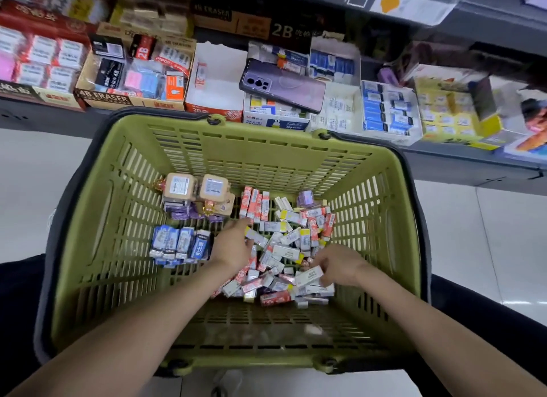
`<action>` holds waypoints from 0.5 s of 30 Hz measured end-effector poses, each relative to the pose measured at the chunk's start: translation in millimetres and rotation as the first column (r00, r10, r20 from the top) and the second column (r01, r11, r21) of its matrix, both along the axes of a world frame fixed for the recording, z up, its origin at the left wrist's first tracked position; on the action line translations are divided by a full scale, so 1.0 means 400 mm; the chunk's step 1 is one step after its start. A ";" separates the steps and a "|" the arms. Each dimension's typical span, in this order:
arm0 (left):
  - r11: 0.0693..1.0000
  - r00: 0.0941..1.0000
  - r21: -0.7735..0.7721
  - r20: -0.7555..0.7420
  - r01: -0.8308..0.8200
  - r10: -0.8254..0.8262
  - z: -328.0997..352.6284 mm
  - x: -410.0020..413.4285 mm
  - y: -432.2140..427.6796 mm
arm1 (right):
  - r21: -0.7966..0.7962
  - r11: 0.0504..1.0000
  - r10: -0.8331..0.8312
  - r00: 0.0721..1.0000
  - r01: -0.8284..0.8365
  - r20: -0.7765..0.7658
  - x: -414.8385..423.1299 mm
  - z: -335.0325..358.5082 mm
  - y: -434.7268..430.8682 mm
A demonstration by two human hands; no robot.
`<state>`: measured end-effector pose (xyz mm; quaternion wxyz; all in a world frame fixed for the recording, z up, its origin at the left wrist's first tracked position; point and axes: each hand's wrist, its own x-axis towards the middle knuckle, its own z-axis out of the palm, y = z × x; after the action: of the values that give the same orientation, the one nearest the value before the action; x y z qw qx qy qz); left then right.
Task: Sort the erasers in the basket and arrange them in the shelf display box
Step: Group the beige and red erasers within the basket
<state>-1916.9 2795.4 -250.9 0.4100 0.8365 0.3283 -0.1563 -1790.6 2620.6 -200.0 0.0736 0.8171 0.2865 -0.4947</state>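
Head view: left fingers point(242, 224) slack on boxy erasers point(285, 250), right fingers point(319, 261) around white block point(309, 275).

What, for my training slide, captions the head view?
Left hand and right hand reach among wrapped erasers in a green slotted plastic basket below cardboard display boxes.

Slatted green plastic basket point(88, 219); glossy-wrapped erasers point(284, 248).

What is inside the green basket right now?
Sorted groups: blue erasers, tan packs on purple ones, red-and-white erasers. The left hand is over a mixed loose pile; the right hand pinches a white eraser. Erasers beneath the hands and deeper in the pile are hidden.
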 end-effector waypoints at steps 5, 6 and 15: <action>0.987 0.984 -0.033 -0.074 0.158 -0.160 -0.006 -0.013 -0.008 | 0.232 0.926 -0.327 0.941 0.299 0.092 0.038 -0.008 0.019; 0.984 0.981 -0.036 -0.083 0.174 -0.177 -0.007 -0.016 -0.007 | 0.304 0.882 -0.416 0.899 0.361 0.138 0.041 -0.020 0.027; 0.979 0.976 -0.181 -0.177 0.092 -0.125 -0.022 -0.028 -0.007 | 0.335 0.723 -0.674 0.723 0.605 0.151 -0.007 -0.109 0.060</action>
<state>-1928.1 2792.7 -259.8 0.4385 0.7963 0.3045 -0.2844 -1793.5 2644.6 -243.6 -0.1746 0.9255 0.0344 -0.3342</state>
